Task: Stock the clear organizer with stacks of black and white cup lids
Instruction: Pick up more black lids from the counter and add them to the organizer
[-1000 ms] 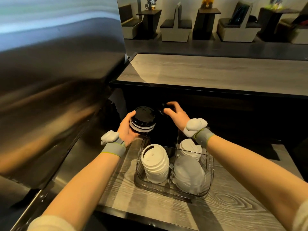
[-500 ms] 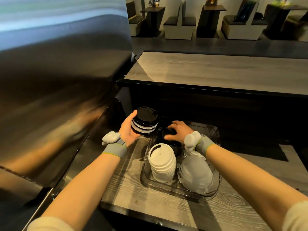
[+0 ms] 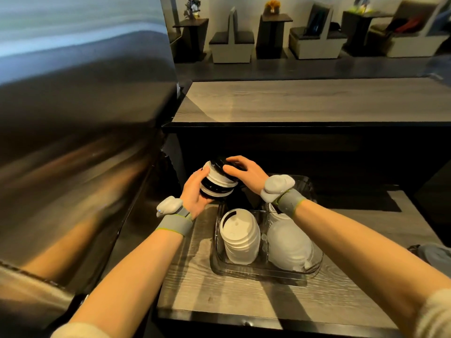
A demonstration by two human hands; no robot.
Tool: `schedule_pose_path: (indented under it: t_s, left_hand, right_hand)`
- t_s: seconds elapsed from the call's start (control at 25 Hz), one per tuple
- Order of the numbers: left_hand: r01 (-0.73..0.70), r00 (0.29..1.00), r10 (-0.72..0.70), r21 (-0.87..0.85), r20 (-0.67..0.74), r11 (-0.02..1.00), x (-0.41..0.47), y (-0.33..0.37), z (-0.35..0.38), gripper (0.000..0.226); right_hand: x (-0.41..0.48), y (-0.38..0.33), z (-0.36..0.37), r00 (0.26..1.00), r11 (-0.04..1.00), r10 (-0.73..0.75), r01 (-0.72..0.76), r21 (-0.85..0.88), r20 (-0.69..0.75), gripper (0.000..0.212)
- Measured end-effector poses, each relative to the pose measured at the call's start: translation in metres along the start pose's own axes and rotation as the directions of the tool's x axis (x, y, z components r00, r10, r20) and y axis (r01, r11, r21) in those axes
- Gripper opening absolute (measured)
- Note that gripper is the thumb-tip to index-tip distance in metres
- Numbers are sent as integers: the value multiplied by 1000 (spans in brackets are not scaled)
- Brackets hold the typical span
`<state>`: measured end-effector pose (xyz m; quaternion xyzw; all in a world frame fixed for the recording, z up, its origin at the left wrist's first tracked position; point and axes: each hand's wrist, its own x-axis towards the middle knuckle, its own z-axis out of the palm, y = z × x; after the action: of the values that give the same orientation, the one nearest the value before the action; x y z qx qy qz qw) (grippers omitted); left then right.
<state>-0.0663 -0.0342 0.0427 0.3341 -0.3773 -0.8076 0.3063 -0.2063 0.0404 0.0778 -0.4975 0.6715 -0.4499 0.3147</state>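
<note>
**Holding a mixed lid stack above the organizer's far-left corner**

Cupping the tilted stack of black and white plastic cup lids from its left side, the left hand has its fingers wrapped around the lower rims — a closed grasp on the stack. The right hand lies over the stack's black top, fingers curled down on it, so both hands grip the same stack. It hangs in the air just past the far-left corner of the clear rectangular plastic organizer, not yet inside.

The organizer sits on the grey wood-grain counter. Its near-left compartment holds an upright stack of white lids; the near-right compartment holds a leaning stack of white domed lids. The compartments behind these are dark, partly hidden by the right wrist — their contents cannot be told. Left of the organizer rises a brushed steel appliance wall.
</note>
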Motion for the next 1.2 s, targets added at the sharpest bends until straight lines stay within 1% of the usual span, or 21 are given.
schedule_pose_path:
  t_s: [0.12, 0.16, 0.2, 0.28, 0.36, 0.44, 0.52, 0.56, 0.6, 0.64, 0.68, 0.72, 0.76, 0.8, 0.84, 0.92, 0.96, 1.0, 1.12, 1.16, 1.2]
  left_hand:
    - [58, 997, -59, -22, -54, 998, 3, 2, -2, 46]
    - [65, 995, -68, -40, -70, 997, 3, 3, -4, 48]
    - [59, 994, -64, -59, -85, 997, 3, 5, -7, 49]
    - [40, 992, -51, -99, -115, 994, 4, 10, -17, 50]
    - [26, 987, -42, -105, -156, 994, 6, 14, -28, 52]
    - [26, 981, -45, -98, -189, 995, 5, 16, -34, 53]
    - [30, 980, -48, -95, -194, 995, 3, 15, -33, 53]
    - [33, 981, -48, -84, -188, 996, 2, 15, -31, 52]
    - [34, 983, -46, -69, -179, 997, 0, 14, -29, 50]
    - [34, 986, -42, -55, -163, 998, -1, 13, -26, 46]
    - [31, 989, -36, -42, -145, 999, -3, 12, -24, 41]
    - [27, 992, -30, -26, -122, 999, -4, 12, -20, 36]
    - [26, 995, -27, -5, -99, 1000, -5, 10, -14, 32]
    - [23, 997, -20, 26, -80, 999, -6, 8, -8, 30]
    - [18, 998, -15, 60, -59, 998, -6, 5, 0, 27]
    - [11, 1000, -8, 94, -29, 996, -8, 0, 16, 20]
    - [11, 1000, -10, 88, -22, 996, -9, -3, 23, 20]
    - [6, 1000, -6, 77, -10, 997, -9, -6, 30, 22]
    - [-18, 1000, 18, 69, 5, 997, -7, -14, 44, 39]
    - [-21, 1000, 21, 60, -7, 998, -5, -18, 49, 43]
    - [-21, 999, 22, 52, -26, 998, -4, -20, 52, 45]
  right_hand:
    - [0, 1, 1, 999, 996, 25, -22, 84, -29, 36]
    - [1, 0, -2, 998, 993, 42, -36, 115, -52, 35]
    - [3, 2, -6, 993, 993, 70, -60, 106, -94, 35]
    - [6, 11, -15, 974, 985, 142, -156, -70, -174, 38]
    - [6, 23, -18, 963, 912, 213, -256, -321, -164, 43]
    - [3, 34, -11, 967, 821, 247, -245, -515, -65, 50]
    - [2, 44, -3, 954, 705, 291, -163, -691, 72, 58]
    - [0, 47, 0, 951, 666, 291, -125, -735, 103, 59]
    - [-1, 48, 1, 961, 666, 262, -112, -737, 90, 58]
    - [-3, 46, 1, 981, 705, 188, -107, -702, 39, 52]
    - [-3, 42, 1, 995, 778, 89, -91, -622, -35, 45]
    - [-4, 36, 2, 996, 867, 12, -56, -495, -91, 40]
    - [-5, 28, 1, 995, 936, -30, -6, -352, -95, 39]
    - [-6, 18, 1, 997, 971, -55, 43, -236, -45, 42]
    - [-6, 13, 0, 998, 982, -68, 70, -176, 15, 49]
    - [-6, 7, -6, 996, 980, -56, 68, -186, 70, 58]
    - [-6, 7, -10, 998, 984, -39, 48, -173, 53, 58]
    - [-8, 7, -17, 1000, 993, -10, 12, -115, 22, 55]
    - [-13, 11, -41, 992, 978, 99, -81, 192, -84, 42]
    - [-15, 15, -53, 985, 972, 126, -99, 212, -117, 40]
    - [-15, 20, -64, 978, 981, 146, -123, 153, -148, 41]
